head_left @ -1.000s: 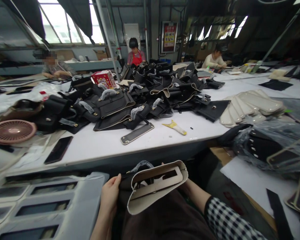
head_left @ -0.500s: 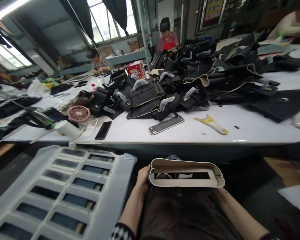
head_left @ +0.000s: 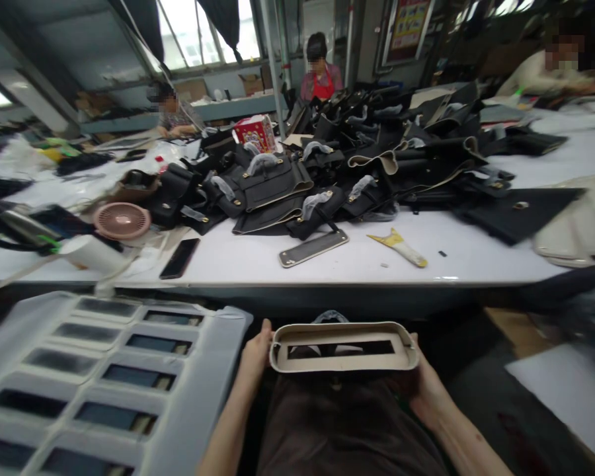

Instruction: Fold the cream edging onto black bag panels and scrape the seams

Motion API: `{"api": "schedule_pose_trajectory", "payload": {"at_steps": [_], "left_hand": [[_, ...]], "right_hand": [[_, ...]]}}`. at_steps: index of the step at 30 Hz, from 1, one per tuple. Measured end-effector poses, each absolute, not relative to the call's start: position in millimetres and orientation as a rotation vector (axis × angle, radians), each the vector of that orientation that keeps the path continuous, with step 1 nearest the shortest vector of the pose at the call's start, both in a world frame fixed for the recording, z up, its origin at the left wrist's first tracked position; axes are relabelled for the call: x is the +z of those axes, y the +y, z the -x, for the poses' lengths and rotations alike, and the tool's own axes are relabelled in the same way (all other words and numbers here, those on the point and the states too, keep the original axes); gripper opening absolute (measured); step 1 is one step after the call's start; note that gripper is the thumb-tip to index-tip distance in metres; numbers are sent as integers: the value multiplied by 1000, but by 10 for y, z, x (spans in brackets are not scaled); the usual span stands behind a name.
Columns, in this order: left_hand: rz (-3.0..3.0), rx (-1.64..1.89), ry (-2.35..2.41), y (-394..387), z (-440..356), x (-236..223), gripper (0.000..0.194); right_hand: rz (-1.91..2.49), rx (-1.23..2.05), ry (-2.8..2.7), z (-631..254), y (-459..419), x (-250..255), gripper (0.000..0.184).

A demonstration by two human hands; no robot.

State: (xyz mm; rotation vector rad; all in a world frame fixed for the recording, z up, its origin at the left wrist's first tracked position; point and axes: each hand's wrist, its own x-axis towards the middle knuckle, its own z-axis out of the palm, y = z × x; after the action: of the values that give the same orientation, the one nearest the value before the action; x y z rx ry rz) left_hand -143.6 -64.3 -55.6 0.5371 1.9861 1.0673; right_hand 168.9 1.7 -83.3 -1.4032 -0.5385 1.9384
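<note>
A beige bag panel [head_left: 344,348] with a long rectangular slot lies level over my lap. My left hand [head_left: 255,354] grips its left end, thumb up against the rim. My right hand [head_left: 423,382] holds the right end, fingers curled under it. A bit of clear plastic wrap [head_left: 330,317] shows behind the panel. Just beyond stands the white worktable [head_left: 327,264].
Black bag parts [head_left: 327,172] are heaped on the table, with a flat strip [head_left: 313,247], a yellow scraper [head_left: 399,246], a phone [head_left: 179,257] and a pink fan [head_left: 121,220]. A grey slotted sheet [head_left: 99,370] lies at my left. Three people sit at the far side.
The panel went from tilted to level and moved closer to the middle. My right hand has come into sight at its right end. The view swung left, then settled.
</note>
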Motion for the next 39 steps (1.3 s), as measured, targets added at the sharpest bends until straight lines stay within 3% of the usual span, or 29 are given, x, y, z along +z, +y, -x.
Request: {"api": "schedule_pose_trajectory", "payload": {"at_steps": [3, 7, 11, 17, 25, 39], "left_hand": [[-964, 811, 1969, -675, 1508, -164, 56], [-1496, 108, 2051, -595, 1481, 195, 54], [-1616, -216, 2094, -518, 1384, 286, 47], [-1505, -299, 2082, -551, 1381, 226, 49], [-1488, -281, 2046, -572, 1405, 196, 50], [-1575, -279, 2038, -571, 1411, 200, 46]], "right_hand": [[1484, 1831, -763, -1833, -102, -626, 67], [1786, 1360, -1450, -1940, -75, -466, 62], [2022, 992, -1773, -1833, 56, -326, 60], [2196, 665, -1833, -1631, 114, -257, 51], [2202, 669, -1792, -1590, 99, -289, 36], [2094, 739, -1879, -1680, 55, -374, 26]]}}
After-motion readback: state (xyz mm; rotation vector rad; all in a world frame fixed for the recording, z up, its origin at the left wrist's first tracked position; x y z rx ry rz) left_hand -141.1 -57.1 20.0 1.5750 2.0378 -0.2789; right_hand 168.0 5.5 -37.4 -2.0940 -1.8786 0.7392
